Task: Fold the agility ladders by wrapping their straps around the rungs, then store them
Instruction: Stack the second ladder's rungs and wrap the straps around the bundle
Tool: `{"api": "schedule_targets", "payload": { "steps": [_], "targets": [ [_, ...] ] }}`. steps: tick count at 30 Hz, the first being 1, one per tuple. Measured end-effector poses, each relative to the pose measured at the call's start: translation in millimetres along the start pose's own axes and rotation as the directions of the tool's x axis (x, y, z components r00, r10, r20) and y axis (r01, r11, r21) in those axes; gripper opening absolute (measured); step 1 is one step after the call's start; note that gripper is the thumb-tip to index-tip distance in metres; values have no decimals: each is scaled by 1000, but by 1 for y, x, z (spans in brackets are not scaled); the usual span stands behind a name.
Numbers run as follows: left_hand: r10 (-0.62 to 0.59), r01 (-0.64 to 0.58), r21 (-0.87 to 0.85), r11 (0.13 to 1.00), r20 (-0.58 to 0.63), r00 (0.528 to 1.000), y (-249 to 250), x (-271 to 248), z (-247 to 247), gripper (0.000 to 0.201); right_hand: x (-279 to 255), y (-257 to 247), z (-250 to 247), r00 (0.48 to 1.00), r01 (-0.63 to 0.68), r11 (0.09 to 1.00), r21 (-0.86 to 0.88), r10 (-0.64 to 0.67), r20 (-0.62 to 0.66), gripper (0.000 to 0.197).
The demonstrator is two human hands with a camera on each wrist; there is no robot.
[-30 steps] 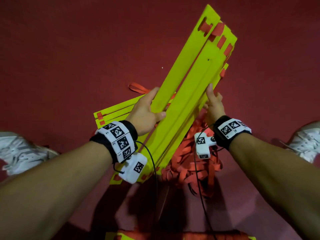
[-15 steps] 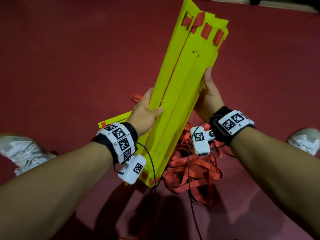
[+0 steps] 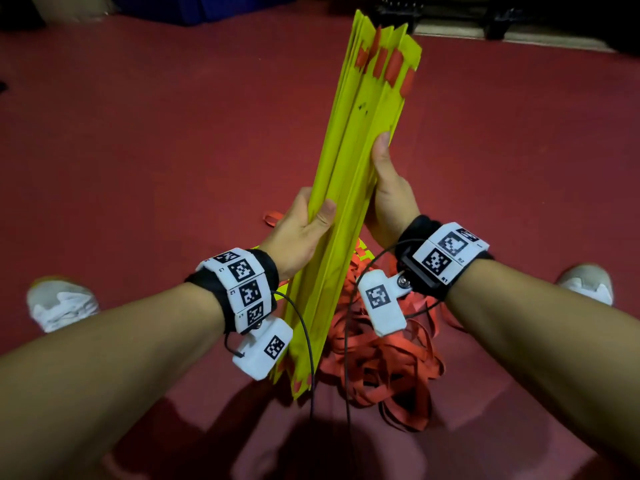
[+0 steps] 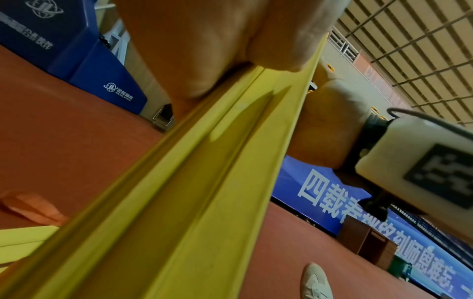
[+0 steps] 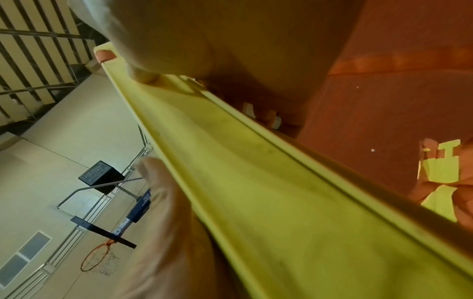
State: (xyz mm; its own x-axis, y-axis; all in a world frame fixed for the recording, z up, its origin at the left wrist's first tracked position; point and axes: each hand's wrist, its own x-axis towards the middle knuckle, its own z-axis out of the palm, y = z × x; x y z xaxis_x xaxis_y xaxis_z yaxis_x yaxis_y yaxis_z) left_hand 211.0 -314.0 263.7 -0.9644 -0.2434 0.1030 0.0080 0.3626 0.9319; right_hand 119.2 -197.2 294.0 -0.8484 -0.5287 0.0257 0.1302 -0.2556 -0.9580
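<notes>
The stack of flat yellow plastic rungs (image 3: 349, 188) stands tall between both hands. The left hand (image 3: 298, 230) and right hand (image 3: 388, 199) each grip one long edge. Tangled orange straps (image 3: 384, 362) lie on the red floor (image 3: 138, 150) below.

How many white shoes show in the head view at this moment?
2. One white shoe sits on the red floor at the left edge, outside the left forearm; the other is at the right, partly hidden behind the right forearm.
</notes>
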Motion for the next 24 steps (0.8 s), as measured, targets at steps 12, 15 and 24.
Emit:
{"api": "schedule_targets", "payload": {
  "steps": [12, 15, 24],
  "targets": [
    [-29, 30, -168, 985, 6, 1000, -2, 7, -2, 87, 8, 7, 10, 988, 152, 983, -105, -155, -23, 73],
    [-45, 42, -238, 970, -5, 999, -11, 15, 1, 72, 7, 15, 0, 986, 158, 986, -49, -160, -53, 38],
    [-112, 117, -369, 922, 35, 993, -24, 19, 1, 56, 10, 12, -13, 991, 132, 990, -54, -133, -30, 26]
  ]
}}
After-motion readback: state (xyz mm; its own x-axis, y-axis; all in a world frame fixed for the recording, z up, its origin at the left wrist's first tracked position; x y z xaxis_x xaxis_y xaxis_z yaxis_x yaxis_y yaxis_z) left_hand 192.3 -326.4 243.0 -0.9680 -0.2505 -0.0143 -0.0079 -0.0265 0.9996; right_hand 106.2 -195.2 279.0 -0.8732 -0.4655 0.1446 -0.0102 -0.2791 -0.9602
